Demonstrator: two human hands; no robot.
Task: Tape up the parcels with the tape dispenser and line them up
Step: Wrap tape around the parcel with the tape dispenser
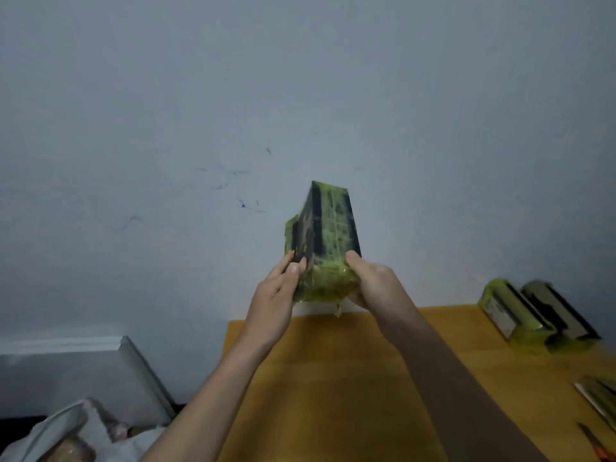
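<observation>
A parcel [321, 241], a dark box wrapped in yellow-green tape, is held up in the air in front of a pale wall [300, 95], above the far edge of the table [333, 378]. It stands on end, tilted a little, with its lower end nearest the camera. A loose scrap of tape hangs from that lower end.

The left hand [275, 295] lies against the parcel's left side, fingers straight and pointing up along it. The right hand [373, 281] grips the lower right corner, thumb on the front face and the fingers wrapped behind, out of sight. Both bare forearms reach up from the bottom of the view.

On the far right of the yellow-orange table, two more taped parcels [533, 315] lie side by side, touching, close to the wall. Nearer, at the right edge, lies another flat thing [600, 398], cut off by the frame and too blurred to name.

Left of the table stands a pale grey cabinet [76, 371], and in front of it lies a white plastic bag [73, 435].
</observation>
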